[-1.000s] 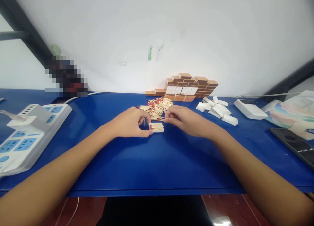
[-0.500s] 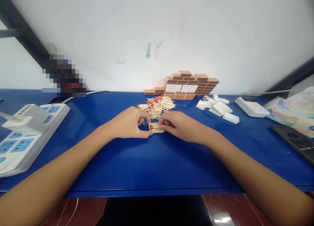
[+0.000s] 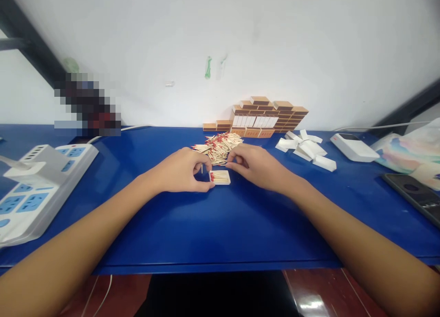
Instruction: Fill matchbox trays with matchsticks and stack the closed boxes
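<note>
Pinching the left end of a small, white, rectangular matchbox tray between thumb and fingers, the person's left hand sits at nine o'clock of it. The tray lies open side up on the glossy blue desk, holding pale wooden matches with red heads (the heads point towards nine o'clock, beside the gripping fingertips). At about two o'clock of the tray is the right hand, its thumb and fingers drawn together near the far edge; whether a match is caught between them, I cannot tell. A loose heap of pale, red-tipped wooden matches spreads at twelve o'clock, near those fingertips. Further off, between one and two o'clock, a stepped stack of brown and tan matchboxes stands by the white wall. Between two and three lies a jumble of white, box-shaped pieces; a dark, rectangular phone lies well apart at three, and a white power strip with blue sockets at nine.
</note>
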The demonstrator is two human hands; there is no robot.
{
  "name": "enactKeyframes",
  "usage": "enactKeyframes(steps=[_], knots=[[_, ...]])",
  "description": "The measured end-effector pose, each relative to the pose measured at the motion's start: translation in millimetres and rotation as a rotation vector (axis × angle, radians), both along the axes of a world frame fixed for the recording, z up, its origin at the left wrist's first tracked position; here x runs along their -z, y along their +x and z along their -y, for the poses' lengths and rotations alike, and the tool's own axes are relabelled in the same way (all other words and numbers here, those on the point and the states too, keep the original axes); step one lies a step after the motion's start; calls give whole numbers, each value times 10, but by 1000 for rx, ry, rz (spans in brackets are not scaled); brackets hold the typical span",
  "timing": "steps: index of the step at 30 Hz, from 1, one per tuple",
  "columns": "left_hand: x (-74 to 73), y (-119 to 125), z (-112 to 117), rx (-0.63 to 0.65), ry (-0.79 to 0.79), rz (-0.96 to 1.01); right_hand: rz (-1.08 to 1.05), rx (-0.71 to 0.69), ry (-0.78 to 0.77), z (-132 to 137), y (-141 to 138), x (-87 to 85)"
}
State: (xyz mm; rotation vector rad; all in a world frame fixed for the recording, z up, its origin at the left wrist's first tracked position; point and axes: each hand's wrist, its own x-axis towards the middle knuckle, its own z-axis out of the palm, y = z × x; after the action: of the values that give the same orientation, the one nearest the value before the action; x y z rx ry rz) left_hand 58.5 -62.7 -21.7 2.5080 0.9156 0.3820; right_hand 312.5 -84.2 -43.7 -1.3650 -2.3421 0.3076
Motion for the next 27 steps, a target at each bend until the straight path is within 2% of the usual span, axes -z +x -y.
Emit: enactKeyframes(steps=[6, 12, 16, 20, 23, 27], knots=[[7, -11, -17, -15, -5, -31, 37, 16, -110, -52, 60, 29], [19, 1, -18, -17, 6, -33, -1, -83, -76, 116, -60, -89], [1, -16, -18, -9, -2, -10, -24, -107, -34, 116, -90, -51], [-132, -126, -55, 10, -68, -15, -109, -100, 64, 17, -93, 59], [-275, -233, -84, 45, -193, -75, -138, -100, 74, -13, -217, 122], [-378, -330, -125, 123, -327, -168, -148, 57, 24, 24, -525, 129]])
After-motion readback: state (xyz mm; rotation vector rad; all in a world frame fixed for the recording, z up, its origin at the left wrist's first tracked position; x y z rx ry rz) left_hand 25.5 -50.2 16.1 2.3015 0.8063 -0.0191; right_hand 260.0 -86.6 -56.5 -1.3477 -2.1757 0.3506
